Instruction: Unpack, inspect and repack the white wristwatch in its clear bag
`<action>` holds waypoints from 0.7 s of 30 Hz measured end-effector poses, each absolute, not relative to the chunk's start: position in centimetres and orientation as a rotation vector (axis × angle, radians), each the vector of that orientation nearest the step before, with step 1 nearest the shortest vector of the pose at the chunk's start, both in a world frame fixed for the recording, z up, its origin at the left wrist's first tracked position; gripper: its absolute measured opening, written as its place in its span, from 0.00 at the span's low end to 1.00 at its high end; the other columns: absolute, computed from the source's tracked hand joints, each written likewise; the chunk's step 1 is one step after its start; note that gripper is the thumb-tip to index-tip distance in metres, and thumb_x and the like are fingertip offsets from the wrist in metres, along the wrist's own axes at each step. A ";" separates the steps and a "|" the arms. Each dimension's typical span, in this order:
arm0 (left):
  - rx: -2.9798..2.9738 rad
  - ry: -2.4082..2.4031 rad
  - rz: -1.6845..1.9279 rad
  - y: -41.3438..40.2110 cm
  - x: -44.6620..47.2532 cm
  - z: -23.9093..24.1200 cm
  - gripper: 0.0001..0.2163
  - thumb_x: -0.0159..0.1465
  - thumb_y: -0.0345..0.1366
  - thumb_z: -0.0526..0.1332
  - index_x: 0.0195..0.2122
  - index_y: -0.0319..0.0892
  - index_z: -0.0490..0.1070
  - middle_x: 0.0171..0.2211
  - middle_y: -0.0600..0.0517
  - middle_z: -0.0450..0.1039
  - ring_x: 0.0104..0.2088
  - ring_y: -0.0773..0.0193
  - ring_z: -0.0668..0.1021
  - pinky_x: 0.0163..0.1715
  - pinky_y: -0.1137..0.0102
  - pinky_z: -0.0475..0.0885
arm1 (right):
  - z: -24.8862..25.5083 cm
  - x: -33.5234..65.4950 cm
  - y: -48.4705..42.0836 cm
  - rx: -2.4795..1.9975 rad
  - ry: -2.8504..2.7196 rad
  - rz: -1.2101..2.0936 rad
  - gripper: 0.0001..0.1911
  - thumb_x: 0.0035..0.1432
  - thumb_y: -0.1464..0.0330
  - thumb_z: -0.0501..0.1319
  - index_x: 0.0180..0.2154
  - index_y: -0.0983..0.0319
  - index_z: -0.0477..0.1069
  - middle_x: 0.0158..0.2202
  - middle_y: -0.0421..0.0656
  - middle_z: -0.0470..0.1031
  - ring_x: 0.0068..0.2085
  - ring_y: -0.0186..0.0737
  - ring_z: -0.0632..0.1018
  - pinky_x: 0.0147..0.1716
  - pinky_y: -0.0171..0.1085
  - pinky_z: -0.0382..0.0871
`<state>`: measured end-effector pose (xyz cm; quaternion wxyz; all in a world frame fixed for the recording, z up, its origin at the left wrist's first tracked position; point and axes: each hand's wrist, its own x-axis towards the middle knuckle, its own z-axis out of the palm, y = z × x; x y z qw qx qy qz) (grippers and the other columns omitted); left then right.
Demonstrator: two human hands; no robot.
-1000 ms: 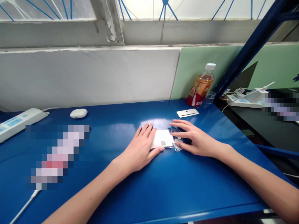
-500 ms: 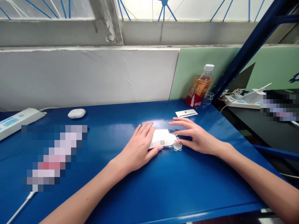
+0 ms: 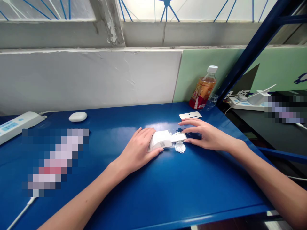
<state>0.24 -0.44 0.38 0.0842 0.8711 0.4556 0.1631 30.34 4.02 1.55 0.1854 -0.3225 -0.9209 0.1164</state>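
Observation:
A white packet with a small printed square (image 3: 161, 140), partly in clear plastic, lies on the blue tabletop. My left hand (image 3: 137, 148) is closed around its left end, fingers along the far side and thumb along the near edge. From the packet's right end sticks out a flat white tab (image 3: 178, 137). My right hand (image 3: 203, 135) pinches the outer end of this tab between thumb and fingers. Just below the tab is a small round whitish piece with a scalloped edge (image 3: 180, 148). Past my right fingers lies a white card with a dark dot and line (image 3: 190, 115).
A drink bottle (image 3: 202, 89) and a clear cup (image 3: 212, 100) stand at the back right, beside a blue metal post (image 3: 249, 48). Toward the back left are a white earbud case (image 3: 78, 117) and a power strip (image 3: 20, 123). A blurred-out phone-like object (image 3: 56, 159) trails a white cable.
The white tab now sticks out of the packet toward my right hand. The packet and my left hand have shifted slightly left, and the round piece shows more fully.

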 end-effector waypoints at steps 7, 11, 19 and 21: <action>2.649 1.335 0.527 -0.4 0.3 0.2 0.24 0.68 0.49 0.59 0.59 0.39 0.61 0.59 0.39 0.70 0.61 0.48 0.71 0.64 0.48 0.57 | 1.0 28.8 2.9 -0.909 -2.489 0.376 0.18 0.61 0.62 0.64 0.52 0.56 0.75 0.61 0.50 0.69 0.61 0.53 0.71 0.58 0.53 0.69; 2.689 1.308 0.528 -0.4 0.4 0.1 0.25 0.67 0.49 0.60 0.59 0.38 0.61 0.59 0.38 0.70 0.61 0.48 0.71 0.64 0.49 0.57 | 0.3 28.6 3.0 -0.899 -2.471 0.409 0.14 0.65 0.64 0.60 0.50 0.57 0.76 0.60 0.51 0.70 0.61 0.51 0.70 0.59 0.52 0.67; 2.671 1.297 0.531 -0.6 0.7 -0.2 0.27 0.65 0.47 0.63 0.59 0.37 0.61 0.61 0.36 0.66 0.64 0.46 0.66 0.64 0.49 0.57 | -0.3 28.4 3.1 -0.898 -2.493 0.439 0.17 0.57 0.62 0.68 0.49 0.56 0.77 0.60 0.49 0.71 0.63 0.55 0.68 0.58 0.56 0.67; 2.652 1.304 0.530 -0.6 0.7 -0.1 0.27 0.64 0.47 0.64 0.59 0.38 0.61 0.61 0.36 0.66 0.64 0.46 0.66 0.64 0.48 0.58 | 0.0 28.2 2.9 -0.909 -2.494 0.452 0.16 0.58 0.63 0.67 0.48 0.57 0.76 0.59 0.49 0.71 0.63 0.55 0.68 0.58 0.56 0.67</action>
